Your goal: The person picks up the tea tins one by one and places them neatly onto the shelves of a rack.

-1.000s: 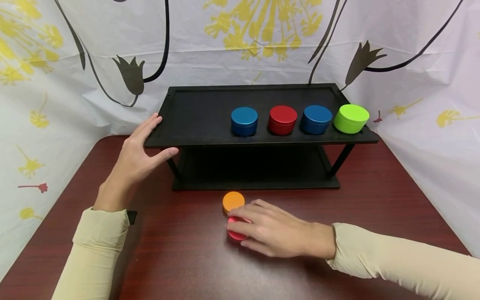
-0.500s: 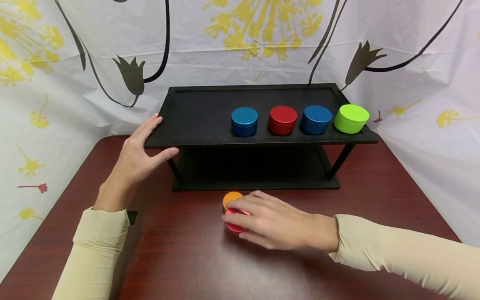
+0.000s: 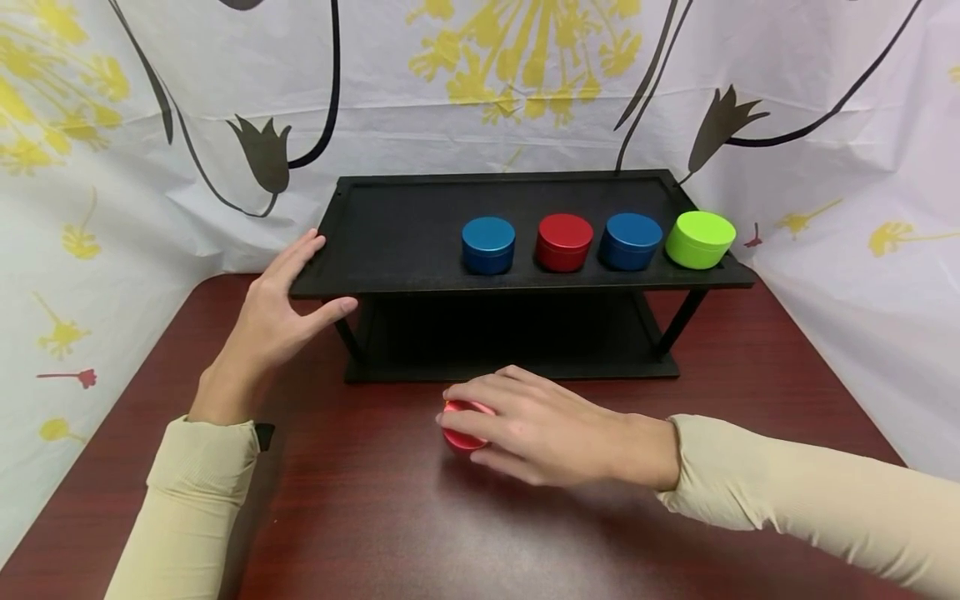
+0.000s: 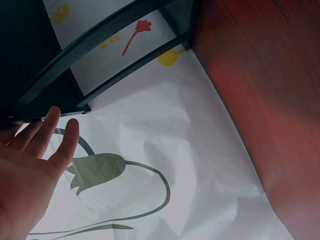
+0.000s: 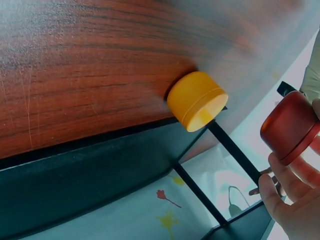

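My right hand (image 3: 525,429) grips a round red tin (image 3: 465,429) from above, fingers around its sides. In the right wrist view the red tin (image 5: 290,125) is off the table, apart from a yellow-orange tin (image 5: 197,101) that stands on the wood. The head view has that tin nearly all hidden behind the red one and the fingers. My left hand (image 3: 273,312) is at the left end of the black two-tier shelf (image 3: 405,225), fingers extended along its edge and thumb in front. The left wrist view has its fingertips right at the shelf's edge.
Along the front of the shelf's top stand a blue tin (image 3: 488,246), a dark red tin (image 3: 565,243), another blue tin (image 3: 631,242) and a lime green tin (image 3: 701,240) at the right end. A patterned white cloth (image 3: 480,100) hangs behind and beside the brown table (image 3: 360,517).
My right hand has carried the red tin up and slightly left, toward the shelf, so it now covers the orange tin in the head view. My left hand has stayed put.
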The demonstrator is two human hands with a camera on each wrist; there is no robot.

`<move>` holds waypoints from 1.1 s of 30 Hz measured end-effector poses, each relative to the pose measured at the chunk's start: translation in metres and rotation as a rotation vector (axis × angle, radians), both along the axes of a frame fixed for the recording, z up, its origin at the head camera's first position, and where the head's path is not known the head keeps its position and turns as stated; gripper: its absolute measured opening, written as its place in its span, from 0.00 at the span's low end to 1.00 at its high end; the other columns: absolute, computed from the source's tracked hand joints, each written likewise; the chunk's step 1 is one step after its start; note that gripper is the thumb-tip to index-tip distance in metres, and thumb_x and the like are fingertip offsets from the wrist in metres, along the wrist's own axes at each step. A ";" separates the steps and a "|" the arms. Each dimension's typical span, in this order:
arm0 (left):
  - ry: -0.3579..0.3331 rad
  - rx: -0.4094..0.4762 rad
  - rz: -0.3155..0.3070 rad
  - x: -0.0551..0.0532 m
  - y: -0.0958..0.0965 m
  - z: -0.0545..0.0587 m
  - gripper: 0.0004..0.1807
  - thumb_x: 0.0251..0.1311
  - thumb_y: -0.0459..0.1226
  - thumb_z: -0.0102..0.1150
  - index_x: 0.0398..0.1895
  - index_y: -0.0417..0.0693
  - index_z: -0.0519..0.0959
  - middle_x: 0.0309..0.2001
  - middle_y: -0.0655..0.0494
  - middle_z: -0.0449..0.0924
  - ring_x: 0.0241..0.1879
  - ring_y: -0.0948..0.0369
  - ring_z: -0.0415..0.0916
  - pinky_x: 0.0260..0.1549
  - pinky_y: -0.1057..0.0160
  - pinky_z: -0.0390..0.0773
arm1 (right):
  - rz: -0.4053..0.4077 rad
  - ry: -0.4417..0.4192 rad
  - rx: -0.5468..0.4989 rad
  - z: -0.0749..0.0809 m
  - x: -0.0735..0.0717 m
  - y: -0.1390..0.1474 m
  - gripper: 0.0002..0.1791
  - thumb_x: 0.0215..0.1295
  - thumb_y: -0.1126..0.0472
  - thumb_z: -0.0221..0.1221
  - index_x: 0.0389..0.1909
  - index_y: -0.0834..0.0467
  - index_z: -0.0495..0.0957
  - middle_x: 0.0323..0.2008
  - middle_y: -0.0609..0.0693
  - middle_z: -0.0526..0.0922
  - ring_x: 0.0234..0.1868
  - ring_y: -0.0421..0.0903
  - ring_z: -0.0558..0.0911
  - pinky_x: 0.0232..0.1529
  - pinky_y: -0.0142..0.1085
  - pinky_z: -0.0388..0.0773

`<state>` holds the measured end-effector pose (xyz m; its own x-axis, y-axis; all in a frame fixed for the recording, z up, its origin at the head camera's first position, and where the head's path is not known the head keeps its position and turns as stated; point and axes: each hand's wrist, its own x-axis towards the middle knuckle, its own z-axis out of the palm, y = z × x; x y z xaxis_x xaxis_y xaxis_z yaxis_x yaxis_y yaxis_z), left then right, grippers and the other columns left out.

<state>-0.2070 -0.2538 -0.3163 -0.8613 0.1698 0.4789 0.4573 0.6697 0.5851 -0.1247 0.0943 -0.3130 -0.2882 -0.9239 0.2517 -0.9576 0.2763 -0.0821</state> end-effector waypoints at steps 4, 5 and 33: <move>0.000 -0.010 0.008 0.001 0.000 0.000 0.45 0.52 0.47 0.75 0.74 0.54 0.66 0.75 0.60 0.59 0.74 0.58 0.55 0.69 0.46 0.57 | -0.004 -0.007 0.004 0.004 -0.001 -0.001 0.27 0.68 0.51 0.63 0.66 0.53 0.73 0.63 0.51 0.75 0.63 0.44 0.73 0.62 0.42 0.70; 0.000 -0.012 0.009 0.000 0.000 0.000 0.45 0.52 0.47 0.75 0.74 0.54 0.66 0.75 0.60 0.59 0.74 0.58 0.54 0.69 0.46 0.57 | -0.006 -0.005 0.004 0.005 -0.001 -0.001 0.27 0.68 0.51 0.63 0.66 0.53 0.73 0.63 0.51 0.75 0.63 0.44 0.73 0.62 0.42 0.70; -0.001 -0.005 0.013 0.001 0.000 0.000 0.45 0.52 0.48 0.75 0.74 0.54 0.66 0.75 0.57 0.59 0.74 0.58 0.55 0.69 0.45 0.58 | 0.004 0.110 -0.066 0.040 -0.022 -0.024 0.27 0.68 0.52 0.62 0.65 0.55 0.73 0.63 0.54 0.74 0.63 0.47 0.72 0.61 0.42 0.71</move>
<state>-0.2063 -0.2539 -0.3166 -0.8638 0.1608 0.4776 0.4480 0.6789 0.5817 -0.1464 0.0706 -0.2734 -0.2521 -0.9053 0.3419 -0.9628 0.2702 0.0055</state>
